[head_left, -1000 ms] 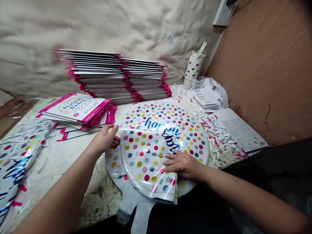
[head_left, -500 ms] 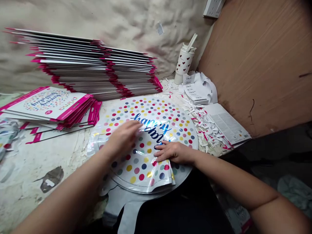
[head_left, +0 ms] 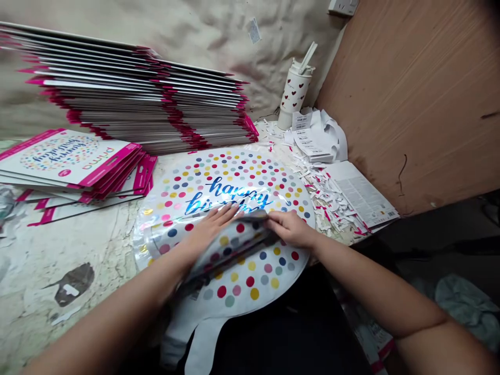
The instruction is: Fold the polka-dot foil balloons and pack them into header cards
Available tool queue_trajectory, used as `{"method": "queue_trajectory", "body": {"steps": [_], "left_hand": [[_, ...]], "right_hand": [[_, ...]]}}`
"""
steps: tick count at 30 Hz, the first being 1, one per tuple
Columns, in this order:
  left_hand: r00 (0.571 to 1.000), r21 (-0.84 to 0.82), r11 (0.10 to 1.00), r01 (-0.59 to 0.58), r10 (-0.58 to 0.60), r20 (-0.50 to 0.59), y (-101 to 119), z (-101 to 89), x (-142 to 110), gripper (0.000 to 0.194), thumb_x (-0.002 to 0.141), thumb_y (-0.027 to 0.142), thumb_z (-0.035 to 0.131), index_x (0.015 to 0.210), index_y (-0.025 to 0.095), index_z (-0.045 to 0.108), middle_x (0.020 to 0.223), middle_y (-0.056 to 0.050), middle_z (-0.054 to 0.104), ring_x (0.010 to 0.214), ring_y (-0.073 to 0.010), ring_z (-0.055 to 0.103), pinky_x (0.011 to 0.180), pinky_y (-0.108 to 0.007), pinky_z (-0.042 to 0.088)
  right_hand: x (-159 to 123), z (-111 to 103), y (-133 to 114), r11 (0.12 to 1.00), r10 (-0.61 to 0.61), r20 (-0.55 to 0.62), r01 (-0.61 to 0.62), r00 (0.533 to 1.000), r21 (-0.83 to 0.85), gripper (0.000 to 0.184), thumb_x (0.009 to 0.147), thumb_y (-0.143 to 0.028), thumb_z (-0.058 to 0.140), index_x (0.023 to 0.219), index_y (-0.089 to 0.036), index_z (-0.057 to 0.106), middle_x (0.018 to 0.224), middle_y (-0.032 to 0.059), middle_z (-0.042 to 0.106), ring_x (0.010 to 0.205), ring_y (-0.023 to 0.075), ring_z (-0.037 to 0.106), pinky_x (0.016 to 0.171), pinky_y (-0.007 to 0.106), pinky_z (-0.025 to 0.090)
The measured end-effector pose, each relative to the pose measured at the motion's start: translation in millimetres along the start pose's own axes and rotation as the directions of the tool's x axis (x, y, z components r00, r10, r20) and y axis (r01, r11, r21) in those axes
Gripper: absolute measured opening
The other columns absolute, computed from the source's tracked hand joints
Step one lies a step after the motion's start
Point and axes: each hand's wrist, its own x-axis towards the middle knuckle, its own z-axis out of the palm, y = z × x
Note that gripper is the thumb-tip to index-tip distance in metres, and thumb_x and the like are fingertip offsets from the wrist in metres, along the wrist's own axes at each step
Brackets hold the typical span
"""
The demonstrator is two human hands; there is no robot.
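Observation:
A flat, round foil balloon with coloured dots and blue "happy birthday" lettering lies in front of me, and further dotted foil shows beneath it. My left hand rests flat on the foil just below the lettering, fingers stretched out. Between the thumb and fingers of my right hand is the near edge of the top balloon, lifted and folded up toward the lettering. A pale tail of a balloon hangs over the table's near edge.
Pink-edged card packs stand in a tall stack at the back, with a smaller pile at left. A heart-patterned tumbler, a label roll, paper scraps and a printed card lie to the right, beside a brown board.
My right hand has taken the balloon's near edge and raised it, folding it away from me. My left hand has flattened on the foil. More lettering shows, and the view has shifted slightly.

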Motion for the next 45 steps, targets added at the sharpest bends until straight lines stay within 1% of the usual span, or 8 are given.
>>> {"method": "queue_trajectory", "body": {"steps": [5, 9, 14, 21, 26, 33, 39, 45], "left_hand": [[0.943, 0.028, 0.946, 0.322, -0.318, -0.101, -49.5, -3.0, -94.2, 0.056, 0.087, 0.041, 0.035, 0.14, 0.028, 0.028, 0.144, -0.004, 0.034, 0.133, -0.0272, 0.029, 0.109, -0.051, 0.02], [0.735, -0.035, 0.848, 0.529, -0.478, -0.48, -21.8, -10.6, -119.1, 0.054, 0.087, 0.034, 0.038, 0.14, 0.028, 0.029, 0.14, -0.005, 0.041, 0.13, -0.0302, 0.034, 0.106, -0.053, 0.029], [0.921, 0.151, 0.985, 0.083, -0.018, -0.39, 47.7, 21.7, -81.3, 0.06, 0.088, 0.036, 0.038, 0.143, 0.018, 0.021, 0.142, -0.012, 0.036, 0.128, -0.0282, 0.037, 0.104, -0.046, 0.034], [0.952, 0.177, 0.98, 0.095, -0.038, -0.302, 45.2, 45.5, -75.2, 0.063, 0.089, 0.039, 0.036, 0.143, 0.013, 0.018, 0.144, -0.016, 0.031, 0.132, -0.0269, 0.03, 0.104, -0.045, 0.034], [0.961, 0.141, 0.985, 0.096, -0.055, -0.271, 50.4, 34.5, -74.0, 0.058, 0.089, 0.038, 0.035, 0.141, 0.013, 0.025, 0.144, -0.015, 0.032, 0.132, -0.026, 0.031, 0.103, -0.045, 0.034], [0.923, 0.074, 0.954, 0.291, -0.26, -0.284, 56.7, 19.2, -58.2, 0.051, 0.079, 0.018, 0.043, 0.13, 0.009, 0.045, 0.131, -0.017, 0.05, 0.12, -0.0268, 0.048, 0.098, -0.041, 0.043], [0.959, 0.028, 0.999, -0.018, 0.025, -0.283, 49.4, 21.8, -52.4, 0.053, 0.085, 0.018, 0.039, 0.137, 0.021, 0.035, 0.138, -0.006, 0.044, 0.125, -0.021, 0.043, 0.102, -0.035, 0.041], [0.969, 0.088, 0.976, -0.199, 0.209, -0.13, 49.8, 19.6, -43.6, 0.049, 0.087, 0.009, 0.03, 0.133, 0.017, 0.042, 0.137, -0.008, 0.045, 0.129, -0.0243, 0.037, 0.103, -0.04, 0.038]], "right_hand": [[39.3, -2.4, -18.8, 0.931, 0.35, 0.004, -0.347, 0.937, -0.11, 0.033, 0.089, -0.037, 0.04, 0.066, -0.018, 0.054, 0.064, 0.0006, 0.056, 0.057, 0.0123, 0.052, 0.051, 0.022, 0.037], [53.6, -1.6, -22.9, 0.91, 0.387, 0.019, -0.378, 0.922, -0.171, 0.034, 0.088, -0.036, 0.043, 0.061, -0.018, 0.053, 0.06, 0.0009, 0.055, 0.051, 0.0111, 0.05, 0.048, 0.021, 0.035], [53.3, -2.6, -28.2, 0.871, 0.415, -0.025, -0.405, 0.909, -0.279, 0.031, 0.088, -0.037, 0.045, 0.069, -0.017, 0.059, 0.067, 0.0051, 0.062, 0.06, 0.0159, 0.057, 0.052, 0.024, 0.04], [9.2, 35.9, -52.1, 0.731, -0.353, -0.01, 0.269, 0.936, -0.627, 0.035, 0.09, -0.017, 0.038, 0.123, -0.01, 0.048, 0.121, 0.0175, 0.056, 0.113, 0.0268, 0.051, 0.092, 0.043, 0.042], [7.3, 39.9, -31.1, 0.562, -0.424, 0.092, 0.341, 0.901, -0.754, 0.031, 0.088, -0.008, 0.035, 0.111, -0.002, 0.056, 0.111, 0.0234, 0.061, 0.106, 0.0308, 0.057, 0.091, 0.051, 0.043], [-28.3, 23.7, -48.4, 0.496, -0.782, -0.008, 0.614, 0.624, -0.614, 0.027, 0.087, -0.016, 0.047, 0.11, -0.023, 0.057, 0.109, 0.0048, 0.065, 0.118, 0.0206, 0.05, 0.109, 0.043, 0.029], [-36.8, 23.2, 6.1, 0.992, -0.046, -0.312, 0.007, 0.949, -0.125, 0.103, 0.073, -0.029, 0.065, 0.144, -0.025, -0.01, 0.151, 0.0117, 0.008, 0.138, 0.0266, 0.014, 0.107, 0.047, 0.03], [-30.8, 19.6, 8.9, 0.755, -0.57, 0.123, 0.577, 0.812, -0.311, 0.055, 0.087, -0.016, 0.047, 0.139, -0.021, 0.03, 0.138, 0.0098, 0.043, 0.133, 0.0203, 0.03, 0.11, 0.045, 0.021]]}}
